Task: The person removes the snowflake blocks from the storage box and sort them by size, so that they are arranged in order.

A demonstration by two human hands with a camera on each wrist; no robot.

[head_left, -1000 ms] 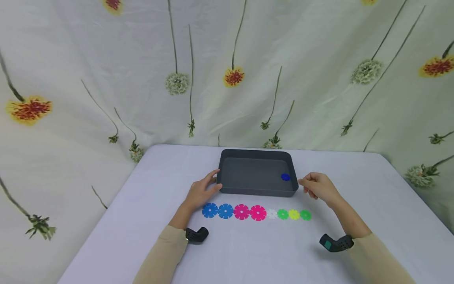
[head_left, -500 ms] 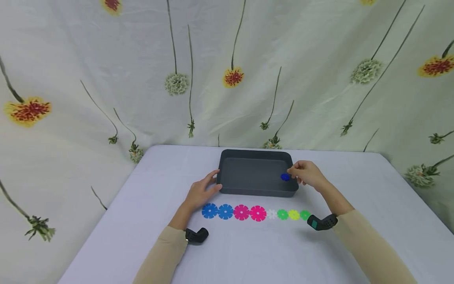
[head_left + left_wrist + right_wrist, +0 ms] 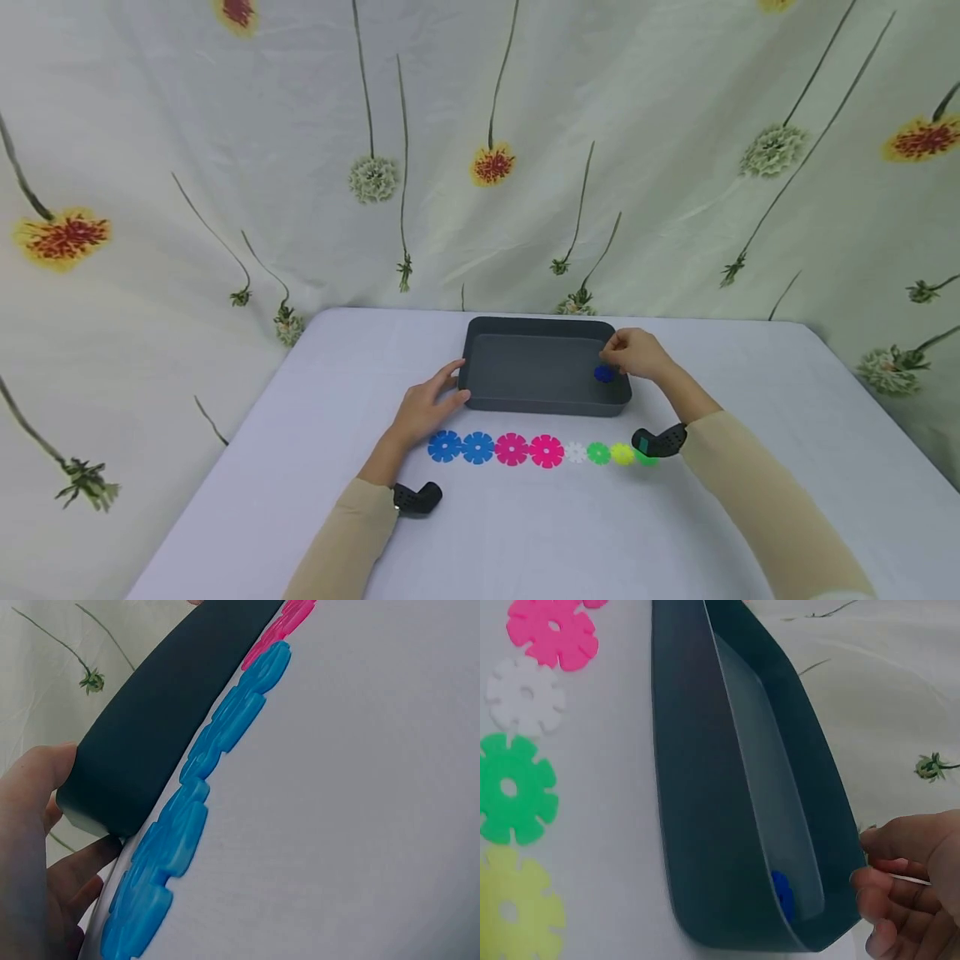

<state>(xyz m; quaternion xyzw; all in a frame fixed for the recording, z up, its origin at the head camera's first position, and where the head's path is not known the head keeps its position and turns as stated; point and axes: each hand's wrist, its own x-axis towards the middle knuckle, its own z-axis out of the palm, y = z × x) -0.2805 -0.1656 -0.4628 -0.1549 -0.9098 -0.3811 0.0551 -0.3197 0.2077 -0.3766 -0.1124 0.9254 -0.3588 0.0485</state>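
Note:
A dark grey rectangular tray [image 3: 547, 407] lies on the white table, with a small dark blue notched disc [image 3: 604, 374] inside near its right end. My left hand [image 3: 422, 410] rests against the tray's left end, its thumb and fingers spread and touching the wall. Over the tray's right side hovers my right hand [image 3: 636, 353], fingers loosely bent just above the blue disc. In the right wrist view, the right hand [image 3: 911, 881] is close to the tray's wall [image 3: 847, 825] with nothing between thumb and fingers. Whether it touches the wall, I cannot tell.
In front of the tray runs a row of flower-shaped notched discs: blue [image 3: 477, 447], pink [image 3: 512, 449], white [image 3: 575, 452], green [image 3: 598, 453] and yellow [image 3: 622, 454]. The right wrist camera [image 3: 660, 442] partly covers the last green disc [image 3: 647, 460]. A flowered cloth [image 3: 480, 233] hangs behind.
My right hand has moved from beside the tray's right edge, leftward and away from me, to over the tray's right side. My left hand and the blue disc have stayed in place.

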